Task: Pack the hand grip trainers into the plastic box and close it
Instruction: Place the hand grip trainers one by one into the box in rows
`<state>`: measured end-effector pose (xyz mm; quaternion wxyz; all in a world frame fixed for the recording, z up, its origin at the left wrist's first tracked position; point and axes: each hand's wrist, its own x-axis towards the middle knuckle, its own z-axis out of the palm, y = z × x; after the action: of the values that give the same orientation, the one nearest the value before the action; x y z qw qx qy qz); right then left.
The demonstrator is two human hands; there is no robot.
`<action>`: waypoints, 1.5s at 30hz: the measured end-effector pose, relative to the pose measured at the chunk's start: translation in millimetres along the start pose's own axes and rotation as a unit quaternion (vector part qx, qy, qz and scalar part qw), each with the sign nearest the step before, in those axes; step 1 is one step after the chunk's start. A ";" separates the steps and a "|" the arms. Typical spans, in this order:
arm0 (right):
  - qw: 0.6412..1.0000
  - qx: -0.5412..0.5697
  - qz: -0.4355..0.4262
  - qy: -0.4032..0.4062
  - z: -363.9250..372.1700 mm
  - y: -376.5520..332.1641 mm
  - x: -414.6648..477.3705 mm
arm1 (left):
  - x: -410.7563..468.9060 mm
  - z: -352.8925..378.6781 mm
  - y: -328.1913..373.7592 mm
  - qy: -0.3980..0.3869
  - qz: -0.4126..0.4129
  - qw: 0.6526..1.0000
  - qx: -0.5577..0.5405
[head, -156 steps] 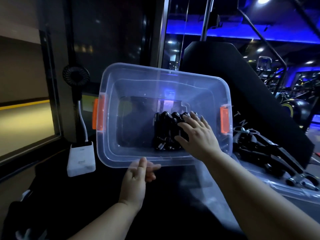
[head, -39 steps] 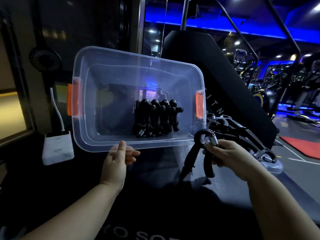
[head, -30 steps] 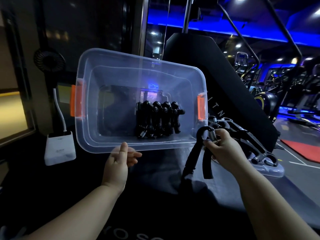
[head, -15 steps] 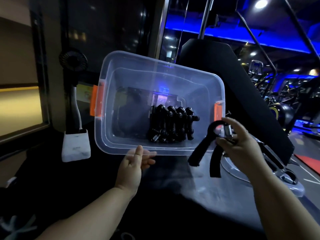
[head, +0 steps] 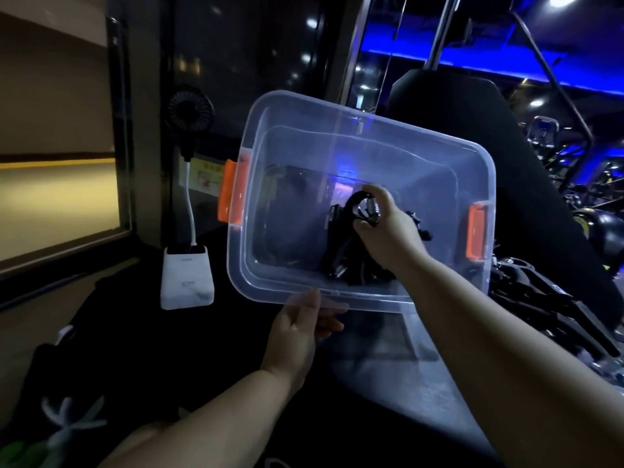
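Note:
A clear plastic box (head: 358, 140) with orange side latches is tilted toward me, its opening facing the camera. My left hand (head: 297, 327) grips its near rim, thumb on top and fingers underneath. My right hand (head: 388, 228) reaches inside the box and pinches a black hand grip trainer (head: 354, 211) by its metal spring coil, over a row of several black trainers (head: 341, 265) lying in the box. More black trainers (head: 526, 285) lie in a heap to the right of the box.
A white power bank (head: 186, 282) with a small black fan (head: 190, 111) on a white stalk stands left of the box. A black padded gym machine (head: 506, 136) rises behind on the right. Dark cloth covers the surface below my arms.
My right hand has carried the trainer from beside the box's right end into the box, over the packed row. The box has tilted slightly; my left hand keeps its hold.

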<state>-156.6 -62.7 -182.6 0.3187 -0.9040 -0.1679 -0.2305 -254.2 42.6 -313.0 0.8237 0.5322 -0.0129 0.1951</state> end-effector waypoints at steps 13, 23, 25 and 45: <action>0.982 -0.178 -0.027 -0.064 62.5 -1.7 36.4 | 1.7 -4.7 -2.2 -0.027 0.004 0.999 -0.019; 0.913 -0.392 -0.112 0.017 71.4 5.2 50.8 | 4.8 -11.8 -9.8 -0.059 0.016 0.998 -0.011; 0.912 -0.393 -0.111 0.028 74.6 6.4 51.8 | 6.4 -13.4 -11.7 -0.055 0.017 0.998 -0.004; 0.827 -0.510 -0.207 -0.115 99.1 -6.6 58.0 | 7.1 -14.4 -16.2 -0.072 0.030 0.997 -0.018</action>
<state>-80.3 16.0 -217.3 -0.2646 -0.9017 -0.2452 -0.2385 -244.9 51.7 -331.6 0.8237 0.5295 -0.0917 0.1811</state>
